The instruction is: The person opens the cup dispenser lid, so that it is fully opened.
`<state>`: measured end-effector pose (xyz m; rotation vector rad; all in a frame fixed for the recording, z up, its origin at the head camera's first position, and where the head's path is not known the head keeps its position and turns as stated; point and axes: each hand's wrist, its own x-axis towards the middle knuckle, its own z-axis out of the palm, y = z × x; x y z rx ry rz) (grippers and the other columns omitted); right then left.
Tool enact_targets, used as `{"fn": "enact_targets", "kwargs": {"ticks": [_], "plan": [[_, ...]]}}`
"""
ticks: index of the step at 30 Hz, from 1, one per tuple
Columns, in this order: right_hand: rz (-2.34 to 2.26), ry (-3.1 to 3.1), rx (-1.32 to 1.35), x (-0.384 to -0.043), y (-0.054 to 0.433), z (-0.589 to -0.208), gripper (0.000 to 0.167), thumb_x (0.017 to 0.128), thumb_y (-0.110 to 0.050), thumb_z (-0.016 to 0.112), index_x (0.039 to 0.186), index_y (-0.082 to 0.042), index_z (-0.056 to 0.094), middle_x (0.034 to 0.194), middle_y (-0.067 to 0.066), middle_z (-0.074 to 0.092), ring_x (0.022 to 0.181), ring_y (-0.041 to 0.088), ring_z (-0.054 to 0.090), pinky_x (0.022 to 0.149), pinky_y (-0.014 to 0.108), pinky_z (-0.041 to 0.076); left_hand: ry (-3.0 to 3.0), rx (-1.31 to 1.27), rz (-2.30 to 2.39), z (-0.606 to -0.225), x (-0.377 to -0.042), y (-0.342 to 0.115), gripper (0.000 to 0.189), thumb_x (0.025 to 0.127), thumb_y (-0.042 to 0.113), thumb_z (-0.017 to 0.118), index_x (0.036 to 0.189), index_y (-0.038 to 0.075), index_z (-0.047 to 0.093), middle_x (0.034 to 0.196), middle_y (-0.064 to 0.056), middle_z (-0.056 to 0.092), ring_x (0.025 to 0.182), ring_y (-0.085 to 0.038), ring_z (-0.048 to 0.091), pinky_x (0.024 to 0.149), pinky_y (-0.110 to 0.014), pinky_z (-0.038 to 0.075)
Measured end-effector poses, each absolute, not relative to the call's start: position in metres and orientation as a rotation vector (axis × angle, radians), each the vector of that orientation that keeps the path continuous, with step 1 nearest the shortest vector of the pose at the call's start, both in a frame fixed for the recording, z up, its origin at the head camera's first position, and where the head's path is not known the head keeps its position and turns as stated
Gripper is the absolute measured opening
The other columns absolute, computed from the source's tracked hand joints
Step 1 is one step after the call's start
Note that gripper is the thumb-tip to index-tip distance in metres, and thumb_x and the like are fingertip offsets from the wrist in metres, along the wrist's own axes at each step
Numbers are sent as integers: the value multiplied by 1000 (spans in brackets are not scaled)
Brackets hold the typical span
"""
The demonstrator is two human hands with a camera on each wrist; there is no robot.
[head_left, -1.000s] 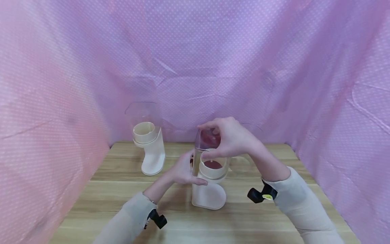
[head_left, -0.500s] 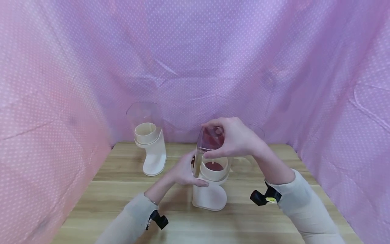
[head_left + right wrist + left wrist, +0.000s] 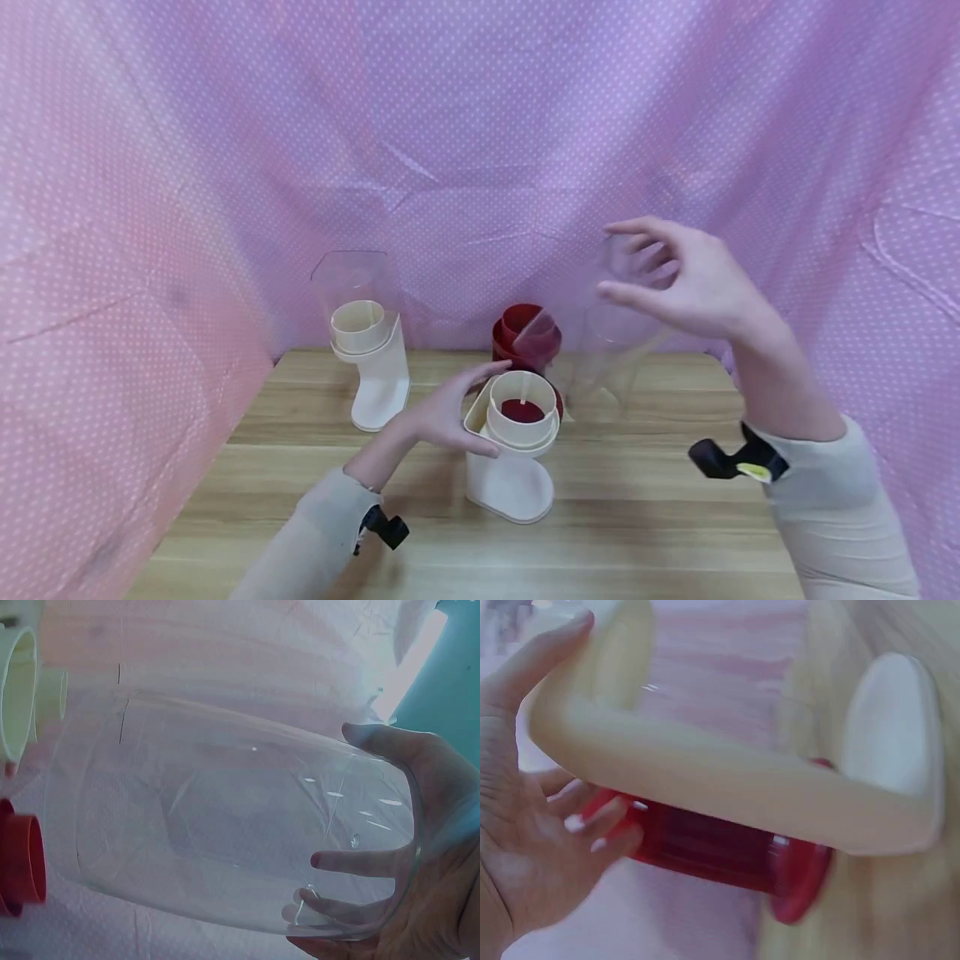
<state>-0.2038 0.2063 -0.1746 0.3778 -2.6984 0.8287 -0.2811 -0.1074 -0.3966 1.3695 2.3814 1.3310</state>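
Observation:
My right hand (image 3: 682,275) holds up a clear, deep container (image 3: 240,810) by its rounded end, thumb on one side and fingers on the other in the right wrist view. In the head view that container is blurred and barely visible. My left hand (image 3: 450,412) curves round the upper back of a cream stand (image 3: 510,483), with the thumb on the near side. Set in the stand's top is a round cup (image 3: 522,408) with a dark red bottom. Behind it stands a red stand (image 3: 517,329) of similar shape, partly hidden; left fingers (image 3: 607,817) overlap its outline in the left wrist view.
At the back left is another cream stand (image 3: 378,383), with a clear container (image 3: 352,271) upright over its cup. Everything stands on a wooden table (image 3: 637,517). Pink dotted sheeting (image 3: 480,150) hangs around the back and sides.
My right hand has lifted the clear container off the cream stand and carried it up and right. The red stand behind now shows more. My left hand stays at the cream stand.

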Motion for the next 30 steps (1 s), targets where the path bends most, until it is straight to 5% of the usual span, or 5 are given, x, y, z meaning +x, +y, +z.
{"fn": "enact_targets", "kwargs": {"ticks": [4, 8, 16, 19, 30], "plan": [[759, -2681, 203, -213, 247, -172, 62, 95, -50, 77, 148, -24, 59, 130, 11, 68, 111, 18, 64, 83, 22, 47, 2697, 1321, 1305, -375, -257, -103, 115, 62, 41, 101, 157, 7, 46, 149, -8, 60, 136, -29, 51, 116, -57, 47], [730, -2627, 38, -221, 289, -176, 61, 95, -54, 74, 144, -19, 60, 113, -9, 69, 90, -5, 57, 67, 12, 43, 2914, 1202, 1410, -364, -231, -87, 102, 63, 49, 100, 146, 6, 59, 129, -5, 68, 117, -21, 62, 101, -41, 57], [666, -2690, -219, -219, 346, -186, 82, 101, -65, 57, 156, -6, 43, 144, 32, 54, 122, 52, 53, 71, 43, 45, 2984, 1155, 1453, -367, -225, -68, 80, 66, 45, 99, 130, 6, 72, 115, -2, 70, 98, -13, 65, 82, -25, 56], [675, -2680, -259, -220, 358, -193, 83, 101, -64, 55, 156, -2, 43, 142, 34, 54, 121, 53, 53, 70, 41, 45, 2940, 1216, 1458, -366, -229, -71, 71, 67, 40, 98, 124, 5, 75, 114, -3, 71, 101, -16, 66, 82, -29, 57], [494, -2737, -319, -231, 380, -215, 95, 101, -72, 50, 154, 6, 41, 137, 44, 54, 124, 64, 46, 95, 76, 42, 2860, 1286, 1350, -361, -233, -89, 74, 73, 35, 90, 137, 6, 68, 132, -5, 67, 127, -23, 60, 107, -47, 54]]}}
